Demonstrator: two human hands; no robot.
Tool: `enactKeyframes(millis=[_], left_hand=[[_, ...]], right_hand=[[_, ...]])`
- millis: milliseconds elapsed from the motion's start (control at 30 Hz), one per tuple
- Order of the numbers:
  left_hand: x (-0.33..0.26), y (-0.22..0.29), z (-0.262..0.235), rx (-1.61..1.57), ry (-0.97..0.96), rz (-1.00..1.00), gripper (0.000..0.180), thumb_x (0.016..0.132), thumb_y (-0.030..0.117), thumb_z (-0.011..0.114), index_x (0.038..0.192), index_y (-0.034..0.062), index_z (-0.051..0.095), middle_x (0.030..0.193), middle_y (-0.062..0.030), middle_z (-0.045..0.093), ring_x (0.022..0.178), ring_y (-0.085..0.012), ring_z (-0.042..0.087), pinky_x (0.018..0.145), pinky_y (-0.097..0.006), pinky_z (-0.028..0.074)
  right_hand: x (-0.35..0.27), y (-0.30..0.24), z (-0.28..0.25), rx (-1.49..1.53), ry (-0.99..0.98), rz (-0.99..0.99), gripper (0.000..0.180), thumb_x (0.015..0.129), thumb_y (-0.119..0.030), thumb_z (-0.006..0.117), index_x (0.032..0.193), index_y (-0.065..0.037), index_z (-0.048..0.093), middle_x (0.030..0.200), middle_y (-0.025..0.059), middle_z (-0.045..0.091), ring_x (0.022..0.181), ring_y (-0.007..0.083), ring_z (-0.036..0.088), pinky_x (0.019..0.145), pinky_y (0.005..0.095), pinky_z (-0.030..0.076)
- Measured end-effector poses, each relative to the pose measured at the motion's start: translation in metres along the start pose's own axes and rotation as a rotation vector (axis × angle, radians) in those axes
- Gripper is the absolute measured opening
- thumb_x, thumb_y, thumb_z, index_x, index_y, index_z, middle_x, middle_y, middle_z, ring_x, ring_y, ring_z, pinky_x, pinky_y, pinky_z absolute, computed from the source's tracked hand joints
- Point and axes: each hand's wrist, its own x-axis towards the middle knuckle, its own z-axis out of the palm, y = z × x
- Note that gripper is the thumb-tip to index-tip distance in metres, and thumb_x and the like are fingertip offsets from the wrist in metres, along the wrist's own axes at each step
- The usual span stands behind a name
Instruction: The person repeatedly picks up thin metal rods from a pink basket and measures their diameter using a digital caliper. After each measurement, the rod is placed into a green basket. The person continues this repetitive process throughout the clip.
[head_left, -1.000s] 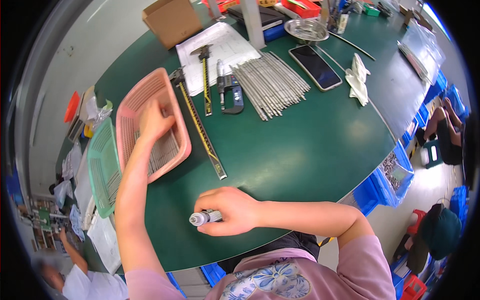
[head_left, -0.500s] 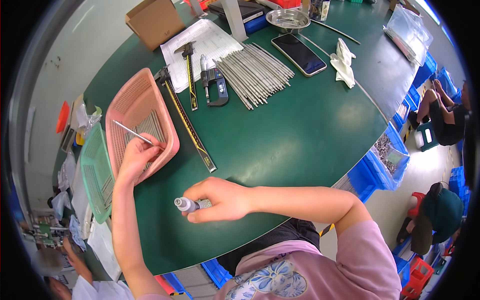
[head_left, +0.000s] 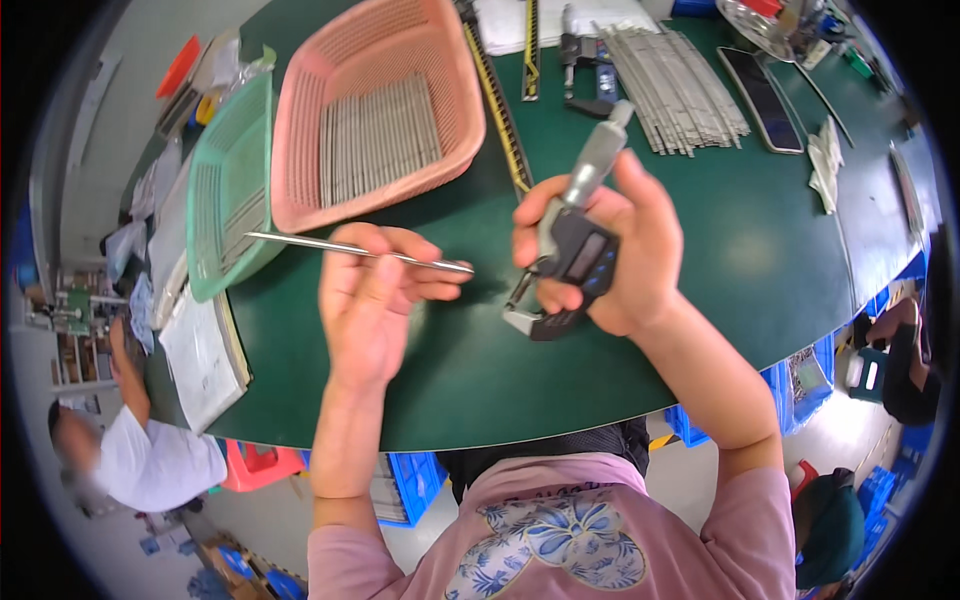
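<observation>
A thin metal rod (head_left: 310,242) lies across the fingers of my left hand (head_left: 372,290), which pinches it between thumb and fingers. Its right end sticks out toward the micrometer. My right hand (head_left: 640,240) is wrapped round a digital micrometer (head_left: 585,255) with a dark body and a silver barrel pointing up and away. The micrometer's jaw is near the rod's tip, with a gap between them. Beyond my left hand stands a pink basket (head_left: 300,190) with a row of similar metal rods (head_left: 380,140) in it.
A green basket (head_left: 205,200) with rods stands left of the pink one. Calipers (head_left: 505,130), a second micrometer (head_left: 600,85), a bundle of rods (head_left: 680,95), a phone (head_left: 762,100) and a white glove (head_left: 825,165) lie farther back. A person in white (head_left: 150,460) is at the left.
My left hand has come out of the pink basket with the rod, toward the middle. My right hand has lifted and turned the micrometer, so its frame now shows. The whole view has shifted.
</observation>
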Motion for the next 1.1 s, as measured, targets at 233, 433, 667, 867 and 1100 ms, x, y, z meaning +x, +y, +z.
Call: enactKeyframes(millis=[233,433,667,867,1100], left_hand=[[-0.014,-0.019,0.006,-0.085,-0.059,-0.125,0.012,0.089,0.008,0.042,0.099,0.0053,0.037,0.094,-0.0185,0.053,0.082,-0.0293,0.061,0.071,-0.034,0.054],[-0.017,-0.021,0.01,-0.082,-0.038,-0.146,0.013,0.088,0.008,0.044,0.098,0.0044,0.036,0.093,-0.019,0.054,0.08,-0.0275,0.061,0.07,-0.034,0.054],[-0.019,-0.024,0.01,-0.021,-0.039,-0.125,0.014,0.088,0.007,0.045,0.097,0.0036,0.036,0.093,-0.02,0.054,0.08,-0.0243,0.061,0.069,-0.032,0.054],[-0.019,-0.026,0.01,-0.025,-0.045,-0.112,0.014,0.088,0.007,0.045,0.097,0.0034,0.036,0.092,-0.0202,0.054,0.079,-0.0229,0.06,0.069,-0.032,0.054],[-0.02,-0.025,0.008,-0.036,-0.066,-0.125,0.016,0.087,0.007,0.046,0.099,0.0032,0.036,0.094,-0.021,0.054,0.079,-0.0242,0.06,0.069,-0.033,0.053]], right_hand=[[0.003,0.002,-0.009,0.099,-0.005,0.121,0.068,0.084,-0.059,0.019,0.089,0.001,0.051,0.071,0.0147,0.056,0.037,0.0153,0.04,0.04,0.0268,0.037],[0.004,0.002,-0.007,0.089,0.011,0.133,0.06,0.089,-0.05,0.015,0.088,-0.001,0.05,0.071,0.0145,0.054,0.033,0.0136,0.035,0.035,0.0259,0.037],[0.005,0.004,-0.008,0.059,-0.008,0.115,0.059,0.089,-0.048,0.015,0.089,-0.001,0.05,0.071,0.015,0.054,0.034,0.0137,0.036,0.035,0.0254,0.037],[0.005,0.005,-0.007,0.077,-0.016,0.101,0.061,0.088,-0.052,0.018,0.089,0.0,0.05,0.07,0.0147,0.054,0.034,0.0138,0.036,0.035,0.0249,0.036],[0.004,0.006,-0.007,-0.01,-0.004,0.117,0.064,0.086,-0.058,0.022,0.087,-0.001,0.051,0.07,0.0141,0.056,0.033,0.0139,0.038,0.033,0.024,0.036]])
